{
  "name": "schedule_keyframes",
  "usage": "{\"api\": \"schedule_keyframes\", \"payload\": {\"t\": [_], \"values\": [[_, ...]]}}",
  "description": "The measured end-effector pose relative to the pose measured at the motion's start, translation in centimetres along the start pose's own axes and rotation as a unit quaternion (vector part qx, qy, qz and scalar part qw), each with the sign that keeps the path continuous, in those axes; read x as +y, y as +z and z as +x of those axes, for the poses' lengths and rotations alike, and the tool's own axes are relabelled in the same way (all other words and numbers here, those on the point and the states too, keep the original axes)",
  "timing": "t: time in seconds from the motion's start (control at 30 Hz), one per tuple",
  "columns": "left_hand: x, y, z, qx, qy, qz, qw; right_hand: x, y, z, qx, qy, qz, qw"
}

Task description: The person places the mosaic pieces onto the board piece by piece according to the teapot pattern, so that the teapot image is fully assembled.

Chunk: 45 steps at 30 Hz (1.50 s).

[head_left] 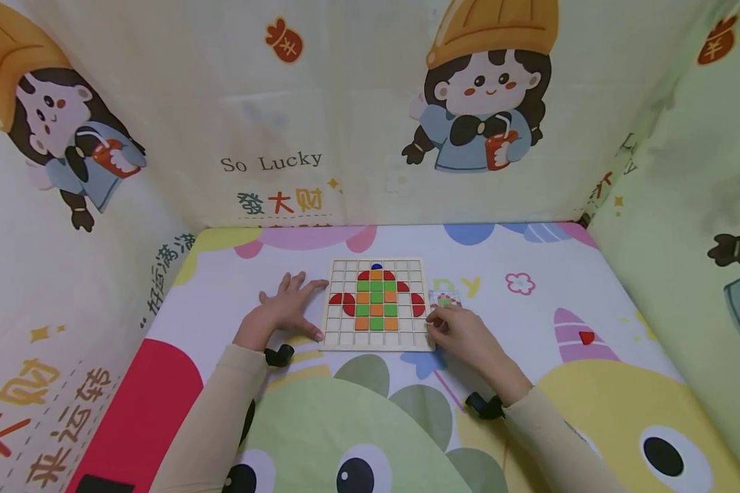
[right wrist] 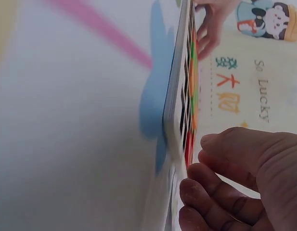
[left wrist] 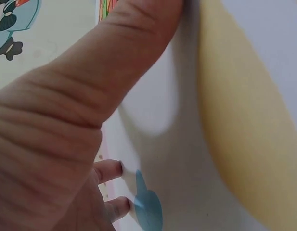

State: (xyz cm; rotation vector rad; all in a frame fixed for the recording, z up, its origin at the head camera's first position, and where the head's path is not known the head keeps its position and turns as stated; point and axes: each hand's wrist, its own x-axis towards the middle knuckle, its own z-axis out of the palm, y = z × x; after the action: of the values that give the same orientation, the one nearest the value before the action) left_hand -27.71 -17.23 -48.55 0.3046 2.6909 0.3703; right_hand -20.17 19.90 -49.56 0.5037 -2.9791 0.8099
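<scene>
A square wooden grid board [head_left: 376,348] lies on the printed cloth. Red curved pieces [head_left: 418,305], green squares [head_left: 377,297], orange squares [head_left: 377,310] and a blue curved piece [head_left: 377,266] form a pattern on it. My left hand [head_left: 281,307] is at the left side, thumb and forefinger spread wide, their tips at the board's edge. At the right edge my right hand [head_left: 465,333] has its fingers loosely bent, fingertips by the board's side. In the right wrist view a gap shows between thumb [right wrist: 220,144] and fingers, with no piece visible there.
Just beyond my right hand lies a small picture card [head_left: 445,298], partly covered by it. The tablecloth [head_left: 370,424] carries printed cartoon shapes. Patterned cloth walls [head_left: 358,123] enclose the table at the back and both sides.
</scene>
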Motion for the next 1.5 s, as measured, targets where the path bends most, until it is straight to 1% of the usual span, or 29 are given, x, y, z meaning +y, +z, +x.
{"api": "schedule_keyframes", "payload": {"t": [0.17,0.3,0.47,0.6,0.67,0.73,0.83,0.93,1.0,1.1,1.23,1.3,1.37,1.5], "values": [[-0.1,-0.1,-0.3,0.002,0.002,-0.003,1.0000,1.4,-0.6,-1.2,0.008,0.024,-0.002,0.9997],[-0.3,-0.3,-0.4,0.003,0.004,-0.005,1.0000,2.4,-1.3,-1.9,0.022,0.034,-0.010,0.9991],[-0.9,-0.5,-0.8,0.004,0.001,-0.003,1.0000,3.5,-2.0,-2.7,0.032,0.048,-0.016,0.9982],[-1.4,-0.6,-1.0,0.006,-0.001,-0.002,1.0000,4.8,-2.8,-3.7,0.042,0.060,-0.022,0.9971],[-1.4,-0.6,-1.0,0.013,0.005,-0.007,0.9999,5.8,-3.6,-4.3,0.055,0.073,-0.029,0.9954],[-1.4,-0.6,-0.8,0.019,0.013,-0.010,0.9997,6.8,-4.5,-5.1,0.068,0.095,-0.038,0.9924],[-1.2,-0.4,-0.5,0.020,0.020,-0.013,0.9995,8.6,-6.1,-6.5,0.090,0.126,-0.050,0.9867],[-1.1,-0.1,-0.2,0.016,0.016,-0.011,0.9997,10.5,-7.6,-8.1,0.113,0.143,-0.063,0.9812],[-1.1,0.0,-0.1,0.015,0.013,-0.009,0.9998,11.8,-8.5,-9.1,0.118,0.153,-0.070,0.9785],[-1.0,0.1,-0.1,0.013,0.013,-0.010,0.9998,13.4,-9.6,-10.4,0.105,0.182,-0.075,0.9748],[-0.9,0.2,-0.1,0.013,0.016,-0.008,0.9998,14.9,-10.9,-11.5,0.054,0.224,-0.070,0.9706],[-0.9,0.2,-0.1,0.012,0.016,-0.007,0.9998,15.4,-11.3,-11.8,0.034,0.230,-0.070,0.9701],[-0.8,0.2,-0.2,0.011,0.017,-0.007,0.9998,15.7,-11.4,-11.9,0.025,0.230,-0.069,0.9705],[-0.6,0.2,-0.2,0.011,0.023,-0.008,0.9997,16.2,-11.3,-12.2,0.032,0.231,-0.067,0.9700]]}}
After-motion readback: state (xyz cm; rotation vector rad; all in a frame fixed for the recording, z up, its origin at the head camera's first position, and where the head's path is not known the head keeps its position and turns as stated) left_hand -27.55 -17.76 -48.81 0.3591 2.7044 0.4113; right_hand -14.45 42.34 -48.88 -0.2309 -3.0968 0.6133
